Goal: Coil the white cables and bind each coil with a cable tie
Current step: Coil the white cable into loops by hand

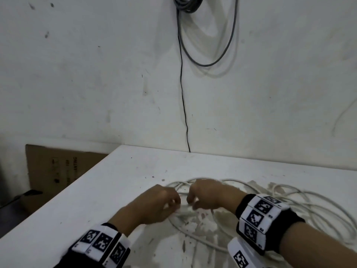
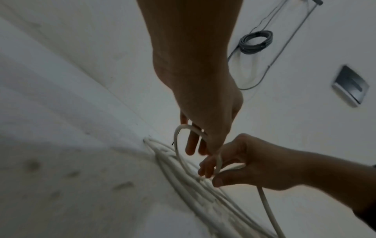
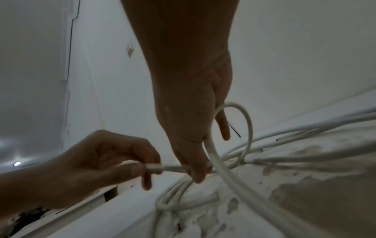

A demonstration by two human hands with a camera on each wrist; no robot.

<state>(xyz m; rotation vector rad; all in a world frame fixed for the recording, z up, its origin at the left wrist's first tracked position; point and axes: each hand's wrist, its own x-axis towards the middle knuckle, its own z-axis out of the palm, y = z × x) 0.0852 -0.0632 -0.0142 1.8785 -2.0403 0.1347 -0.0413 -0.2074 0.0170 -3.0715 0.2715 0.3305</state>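
At the far left a flattened cardboard box [image 1: 58, 169] leans beside a white, paint-stained tabletop [image 1: 108, 190] that stands against a scuffed white wall. Moving right, the person's left hand [image 1: 154, 205] hovers low over the tabletop, its thumb and fingers pinched around the end stretch of a white cable [image 3: 213, 154], apparently to steady that end while a first loop is shaped. Just beside it, almost touching, the right hand [image 1: 205, 194] is curled around the same cable, which arches out of its grip in a small loop and runs back down to the tabletop; this looks like the start of coiling. The cable therefore spans the narrow gap between the two hands. Directly beneath and beyond them, spreading away to the right, the rest of the loose white cables [image 1: 289, 198] lies in a wide, tangled sprawl on the tabletop. A thin dark strip pokes out behind the right hand, possibly a cable tie, though I cannot tell. Above, a grey cable bundle [image 1: 188, 4] hangs on the wall.
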